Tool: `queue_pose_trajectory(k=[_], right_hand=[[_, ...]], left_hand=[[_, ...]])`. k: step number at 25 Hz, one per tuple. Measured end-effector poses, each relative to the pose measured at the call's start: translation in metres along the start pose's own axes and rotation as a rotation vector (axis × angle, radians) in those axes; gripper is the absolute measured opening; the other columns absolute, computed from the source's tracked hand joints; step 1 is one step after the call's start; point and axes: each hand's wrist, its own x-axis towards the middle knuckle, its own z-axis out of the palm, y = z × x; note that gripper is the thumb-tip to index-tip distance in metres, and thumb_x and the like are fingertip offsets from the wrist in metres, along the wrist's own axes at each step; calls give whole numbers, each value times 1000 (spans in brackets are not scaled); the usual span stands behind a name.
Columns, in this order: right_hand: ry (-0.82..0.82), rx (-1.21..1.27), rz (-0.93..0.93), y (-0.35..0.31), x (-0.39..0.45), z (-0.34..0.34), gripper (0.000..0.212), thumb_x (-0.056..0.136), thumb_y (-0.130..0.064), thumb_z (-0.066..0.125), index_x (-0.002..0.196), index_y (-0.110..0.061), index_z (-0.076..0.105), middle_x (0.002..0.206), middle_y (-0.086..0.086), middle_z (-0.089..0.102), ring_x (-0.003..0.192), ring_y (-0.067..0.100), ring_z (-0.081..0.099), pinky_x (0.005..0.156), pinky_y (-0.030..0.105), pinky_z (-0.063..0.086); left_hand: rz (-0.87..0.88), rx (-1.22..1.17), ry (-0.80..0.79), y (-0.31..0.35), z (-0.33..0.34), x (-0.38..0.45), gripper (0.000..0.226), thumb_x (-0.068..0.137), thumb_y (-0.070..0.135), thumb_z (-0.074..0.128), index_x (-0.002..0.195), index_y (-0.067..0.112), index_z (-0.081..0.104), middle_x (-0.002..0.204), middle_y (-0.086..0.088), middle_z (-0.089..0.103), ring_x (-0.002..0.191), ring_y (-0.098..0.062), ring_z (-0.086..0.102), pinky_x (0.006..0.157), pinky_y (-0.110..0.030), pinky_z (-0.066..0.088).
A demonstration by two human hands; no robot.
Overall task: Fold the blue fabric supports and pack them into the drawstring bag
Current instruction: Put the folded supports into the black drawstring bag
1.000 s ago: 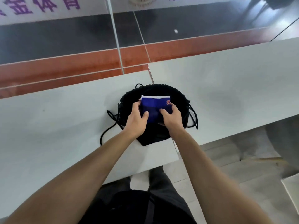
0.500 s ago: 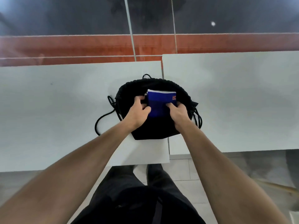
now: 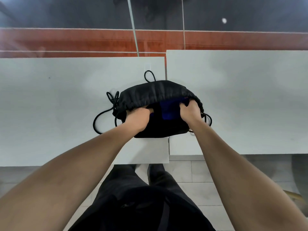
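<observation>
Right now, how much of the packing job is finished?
Mostly done: the folded blue fabric sits inside the black drawstring bag. In hand: the left hand and right hand are at its open mouth. Left: pulling the black cords shut.

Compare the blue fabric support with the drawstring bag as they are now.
The blue fabric support is bright blue and mostly hidden; the drawstring bag is black and in full view. The support sits inside; the bag encloses it, with cords trailing onto the table. Both are soft fabric.
</observation>
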Motion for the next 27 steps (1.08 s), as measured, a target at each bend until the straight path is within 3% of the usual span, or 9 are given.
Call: queue_pose_trajectory(k=[3,7,10,15,19,21,23,25,27], right_hand=[[-29,-56,-3,-1,-3,9,40,101,-32,50,133,-9,52,123,13,64,110,34,60,91,40,48],[57,-214,-40,11,-12,21,43,102,-36,49,136,-9,46,123,18,64,114,42,60,96,46,48],[157,-390,-110,17,-16,24,49,99,-40,53,135,-7,46,132,19,59,124,40,54,102,51,45],[257,-271,-362,27,-24,4,30,100,-27,51,122,-11,61,120,9,65,117,32,55,98,42,44],[472,-112,-436,45,-33,-27,30,92,-13,54,121,-17,60,111,3,63,107,26,54,96,41,45],[366,-137,-283,43,-29,-36,49,90,-21,54,138,-22,46,129,1,57,120,25,50,108,38,34],[157,-238,-164,41,-20,-41,56,93,-31,50,146,-26,35,136,0,56,129,26,46,118,41,24],[69,-322,-172,45,-16,-42,42,97,-32,43,137,-22,45,127,4,64,124,32,50,117,46,26],[131,-376,-214,47,-15,-44,28,102,-29,37,121,-14,52,113,10,67,111,37,55,107,48,34]], left_hand=[[58,8,69,2,-1,0,43,99,13,42,130,36,60,137,2,52,115,-38,55,87,-45,41],[103,-37,156,-3,2,0,39,98,14,43,129,31,62,132,3,58,114,-37,57,86,-41,47],[29,-108,276,-2,3,-1,34,97,12,48,125,22,64,117,-7,69,109,-37,60,87,-39,47],[76,-135,359,2,0,-14,34,94,11,52,124,18,66,117,-6,71,106,-35,62,94,-42,47],[209,-240,562,-2,-5,-51,24,88,5,57,105,14,71,98,0,72,87,-26,63,70,-43,56],[278,-194,595,-8,-7,-64,19,86,14,63,104,17,67,98,3,66,87,-22,56,74,-39,52],[284,-62,491,-16,-5,-68,39,78,30,70,116,22,63,115,3,61,104,-24,54,92,-37,44],[234,147,394,-27,3,-66,61,67,36,78,125,25,60,133,-3,54,121,-30,47,104,-42,34],[169,238,377,-34,10,-61,56,65,26,82,118,27,66,132,-8,55,120,-35,48,103,-47,34]])
